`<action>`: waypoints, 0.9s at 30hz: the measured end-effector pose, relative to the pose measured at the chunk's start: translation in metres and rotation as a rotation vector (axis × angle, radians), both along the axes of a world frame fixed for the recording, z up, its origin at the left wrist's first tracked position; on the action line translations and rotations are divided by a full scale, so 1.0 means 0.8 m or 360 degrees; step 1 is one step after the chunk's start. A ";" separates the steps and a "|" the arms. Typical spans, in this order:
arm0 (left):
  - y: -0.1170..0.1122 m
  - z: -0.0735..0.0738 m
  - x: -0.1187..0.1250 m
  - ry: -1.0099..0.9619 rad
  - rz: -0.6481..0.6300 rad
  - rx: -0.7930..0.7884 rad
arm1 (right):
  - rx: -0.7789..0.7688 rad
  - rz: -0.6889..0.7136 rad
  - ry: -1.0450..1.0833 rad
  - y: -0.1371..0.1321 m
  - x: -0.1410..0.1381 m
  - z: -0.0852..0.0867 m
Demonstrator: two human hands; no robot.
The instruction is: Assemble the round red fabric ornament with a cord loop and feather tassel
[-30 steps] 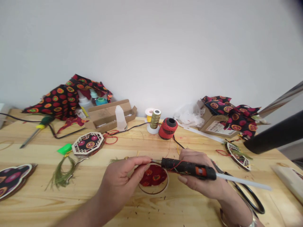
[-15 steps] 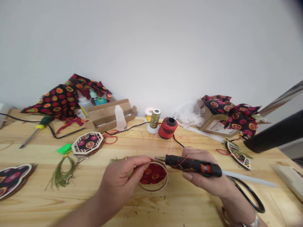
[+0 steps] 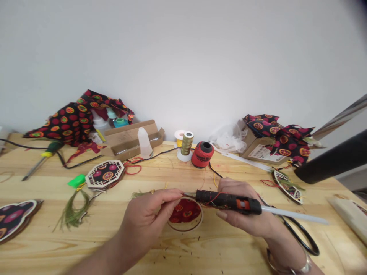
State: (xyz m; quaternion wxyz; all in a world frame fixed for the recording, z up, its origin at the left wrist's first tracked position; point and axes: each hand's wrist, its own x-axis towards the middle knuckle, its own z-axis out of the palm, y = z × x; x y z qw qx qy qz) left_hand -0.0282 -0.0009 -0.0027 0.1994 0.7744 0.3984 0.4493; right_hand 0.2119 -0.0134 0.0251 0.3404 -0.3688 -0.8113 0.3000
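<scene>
My right hand (image 3: 248,215) is wrapped round a black glue gun (image 3: 228,201) with an orange trigger and a white glue stick poking out behind. Its nozzle points left, at my left hand's fingertips. My left hand (image 3: 149,215) pinches something small, perhaps a red thread, at the rim of a round wooden hoop (image 3: 186,219) filled with red patterned fabric. The hoop lies on the wooden table (image 3: 183,252) between both hands.
Black scissors (image 3: 304,238) lie right of my right hand. A red thread spool (image 3: 202,154) and a gold spool (image 3: 187,144) stand behind. An octagonal ornament (image 3: 106,174) with a green tassel is on the left, also a screwdriver (image 3: 40,160), cardboard boxes (image 3: 129,139) and patterned fabric (image 3: 71,120).
The glue gun drew back to the right half a second ago, then came left again, so its nozzle is back at my left fingertips. My left hand kept its pinch.
</scene>
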 end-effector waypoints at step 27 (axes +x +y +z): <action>-0.001 0.003 0.000 0.0067 0.0052 -0.0082 | -0.0013 0.0031 -0.0012 0.000 -0.004 0.003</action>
